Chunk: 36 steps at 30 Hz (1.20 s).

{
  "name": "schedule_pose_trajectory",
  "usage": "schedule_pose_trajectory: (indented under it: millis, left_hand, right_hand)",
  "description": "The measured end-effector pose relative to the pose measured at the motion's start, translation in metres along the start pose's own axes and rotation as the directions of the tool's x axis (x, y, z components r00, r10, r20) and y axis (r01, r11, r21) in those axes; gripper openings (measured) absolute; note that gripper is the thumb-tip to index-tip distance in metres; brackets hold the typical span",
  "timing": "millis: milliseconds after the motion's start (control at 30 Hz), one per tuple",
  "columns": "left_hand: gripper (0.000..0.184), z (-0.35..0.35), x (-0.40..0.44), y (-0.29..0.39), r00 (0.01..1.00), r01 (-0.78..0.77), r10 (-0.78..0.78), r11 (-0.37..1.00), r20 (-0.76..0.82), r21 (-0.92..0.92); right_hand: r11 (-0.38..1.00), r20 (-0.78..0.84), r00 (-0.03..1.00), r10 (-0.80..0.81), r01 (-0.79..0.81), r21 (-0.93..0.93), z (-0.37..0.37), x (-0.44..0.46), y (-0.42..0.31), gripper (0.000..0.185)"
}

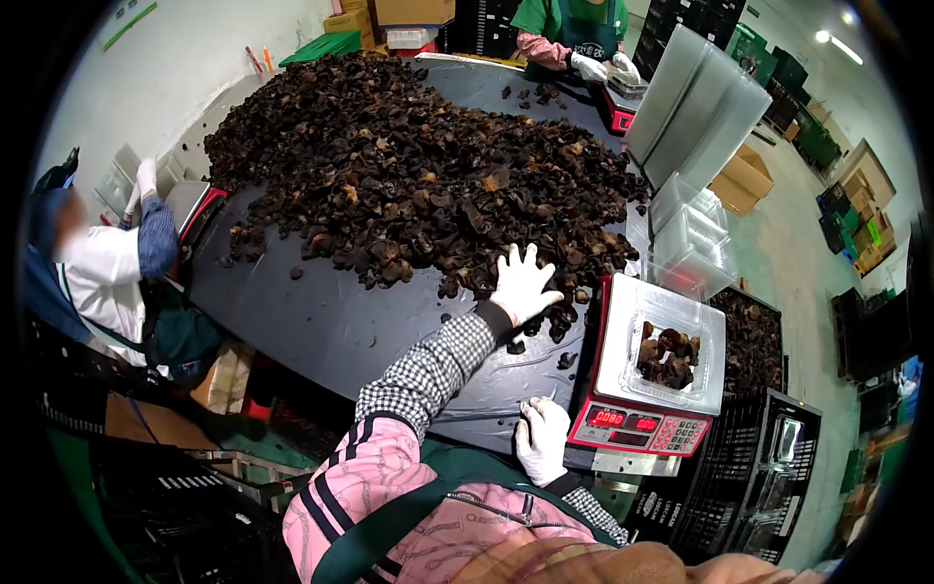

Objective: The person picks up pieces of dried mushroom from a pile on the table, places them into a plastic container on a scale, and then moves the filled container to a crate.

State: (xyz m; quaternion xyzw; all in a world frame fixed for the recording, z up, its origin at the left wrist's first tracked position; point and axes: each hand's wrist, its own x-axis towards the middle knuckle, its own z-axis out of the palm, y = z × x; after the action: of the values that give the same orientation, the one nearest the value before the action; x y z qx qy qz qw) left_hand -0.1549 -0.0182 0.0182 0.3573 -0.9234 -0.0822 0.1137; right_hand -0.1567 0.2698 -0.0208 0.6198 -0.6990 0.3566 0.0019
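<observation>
My left hand (522, 284), in a white glove, reaches forward with fingers spread over the near edge of a big heap of dark wood ear mushrooms (428, 175). Close to my body at the table's front edge is my right hand (542, 438), also gloved. Its fingers are curled in, and whatever they may hold is hidden. Just right of it stands a red and silver digital scale (623, 331) with a lit display. On its plate sits a clear plastic tray (710, 360) containing some mushrooms (668, 355).
Clear plastic containers (693, 238) and tall stacks of trays (686, 107) stand behind the scale. A black crate (769, 467) is at right, near a mushroom-filled crate (749, 341). Co-workers stand at left (107, 273) and across the dark table (292, 326), a person in green (574, 34).
</observation>
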Motion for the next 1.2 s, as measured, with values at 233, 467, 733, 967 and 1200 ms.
schedule_pose_trajectory:
  millis: [233,467,733,967,1200]
  left_hand:
    - [0.054,-0.002,-0.073,0.010,0.965,-0.241,0.236,0.970,-0.110,-0.028]
    - [0.047,0.003,-0.109,-0.029,0.964,-0.045,0.029,0.997,-0.265,-0.057]
    - [0.047,0.019,-0.100,-0.061,0.830,0.142,-0.198,0.979,-0.521,-0.146]
    - [0.045,0.029,-0.102,-0.091,0.804,0.241,-0.321,0.945,-0.501,-0.219]
    - [0.038,0.006,-0.102,-0.063,0.798,-0.073,-0.143,0.941,-0.586,-0.329]
  right_hand:
    - [1.000,0.015,1.000,-0.006,0.006,-0.012,0.001,0.001,0.001,0.035]
    - [1.000,0.026,1.000,0.016,-0.015,-0.027,0.001,0.001,-0.001,0.036]
    - [0.998,0.041,0.999,0.028,-0.026,-0.054,0.002,0.003,-0.002,0.037]
    - [0.995,0.057,0.997,0.053,-0.048,-0.084,0.000,0.006,-0.005,0.037]
    - [0.997,0.021,0.999,0.024,-0.022,-0.067,0.004,0.004,-0.002,0.035]
